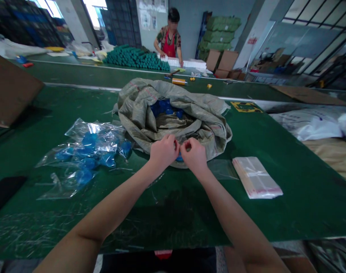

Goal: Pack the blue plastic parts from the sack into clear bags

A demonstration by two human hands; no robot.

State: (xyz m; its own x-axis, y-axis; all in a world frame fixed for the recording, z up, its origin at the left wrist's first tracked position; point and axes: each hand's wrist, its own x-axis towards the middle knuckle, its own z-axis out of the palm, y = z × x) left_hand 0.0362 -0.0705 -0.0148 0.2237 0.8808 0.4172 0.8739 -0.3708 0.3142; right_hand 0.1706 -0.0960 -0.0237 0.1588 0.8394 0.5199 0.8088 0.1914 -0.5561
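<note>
My left hand (162, 152) and my right hand (193, 154) sit close together, fingers curled and pinched, at the front lip of a grey-green woven sack (138, 110). Whatever lies between the fingertips is too thin to make out. A blue plastic piece (179, 158) shows just under them. More blue pieces (165, 107) lie inside the sack's mouth. To my left, a heap of clear plastic bags (89, 155) holds blue pieces. Near my right hand lies a loose clear bag (222, 169), and beyond it a bundled stack of clear bags (256, 177).
The green work table (173, 223) runs under everything, with a brown cardboard sheet (10, 89) at left. Across a further belt, a person in a red apron (169, 41) handles white items beside several dark green rolls (135, 57). Cartons (221, 62) stand behind.
</note>
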